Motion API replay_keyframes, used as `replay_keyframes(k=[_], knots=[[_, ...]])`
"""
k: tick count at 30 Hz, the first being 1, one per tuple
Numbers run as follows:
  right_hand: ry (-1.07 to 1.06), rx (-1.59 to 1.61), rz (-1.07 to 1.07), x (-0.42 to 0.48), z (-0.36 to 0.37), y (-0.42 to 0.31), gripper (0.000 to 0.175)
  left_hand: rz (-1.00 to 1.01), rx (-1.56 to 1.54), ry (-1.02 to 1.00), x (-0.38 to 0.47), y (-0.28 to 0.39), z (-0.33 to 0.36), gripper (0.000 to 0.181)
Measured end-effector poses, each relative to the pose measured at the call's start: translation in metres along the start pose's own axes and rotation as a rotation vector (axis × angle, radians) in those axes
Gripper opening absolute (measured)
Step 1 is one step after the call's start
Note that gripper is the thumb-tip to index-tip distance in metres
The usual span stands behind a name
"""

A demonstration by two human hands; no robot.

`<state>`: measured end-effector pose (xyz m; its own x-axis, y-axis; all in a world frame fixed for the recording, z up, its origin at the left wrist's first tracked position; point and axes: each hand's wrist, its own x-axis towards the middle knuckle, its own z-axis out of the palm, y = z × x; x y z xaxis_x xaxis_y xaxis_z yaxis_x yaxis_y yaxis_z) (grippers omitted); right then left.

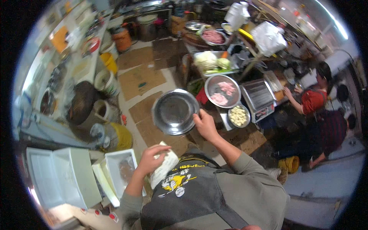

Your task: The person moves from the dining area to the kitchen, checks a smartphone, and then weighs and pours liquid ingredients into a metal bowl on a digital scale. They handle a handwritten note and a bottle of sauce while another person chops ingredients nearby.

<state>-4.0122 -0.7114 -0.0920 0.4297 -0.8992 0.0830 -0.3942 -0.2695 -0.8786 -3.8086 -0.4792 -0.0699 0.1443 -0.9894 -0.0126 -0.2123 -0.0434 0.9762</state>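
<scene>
My right hand [204, 124] grips the rim of a round stainless steel basin [174, 112], which hangs over the floor with nothing seen inside. My left hand [152, 159] is at a whitish, cloth-like piece [168, 163] near the front of my dark apron; its fingers lie over the upper end of it. To the right of the basin, a metal bowl [222, 77] on the table holds two portions of pinkish raw meat [220, 99]. Just below it, a smaller metal bowl [248, 116] is full of pale, chunky pieces [238, 115].
A weighing scale [258, 96] stands beside the bowls, with a vegetable tray [220, 74] behind. A co-worker in a red top [313, 100] works at the right; another person [333, 130] is nearby. Buckets [105, 80] line the left counter. Foam boxes [77, 178] sit lower left; cardboard [141, 80] covers the floor.
</scene>
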Motion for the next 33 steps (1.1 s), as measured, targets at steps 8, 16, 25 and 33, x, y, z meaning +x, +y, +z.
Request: replay_keyframes(k=[8,16,25,33], knots=[[0.570,0.065,0.244,0.084,-0.259,0.274,0.028,-0.281,0.021,0.514,0.028,-0.053,0.064,0.027],[0.498,0.280,0.548,0.134,-0.372,0.414,0.030,-0.344,-0.182,0.572,0.130,-0.030,0.197,0.025],[0.448,0.609,0.511,0.105,-0.423,0.450,0.033,-0.380,-1.288,0.252,0.153,-0.027,0.278,0.059],[0.580,0.485,0.717,0.009,-0.457,0.545,0.029,-0.784,-0.958,0.083,0.177,0.010,0.318,0.072]])
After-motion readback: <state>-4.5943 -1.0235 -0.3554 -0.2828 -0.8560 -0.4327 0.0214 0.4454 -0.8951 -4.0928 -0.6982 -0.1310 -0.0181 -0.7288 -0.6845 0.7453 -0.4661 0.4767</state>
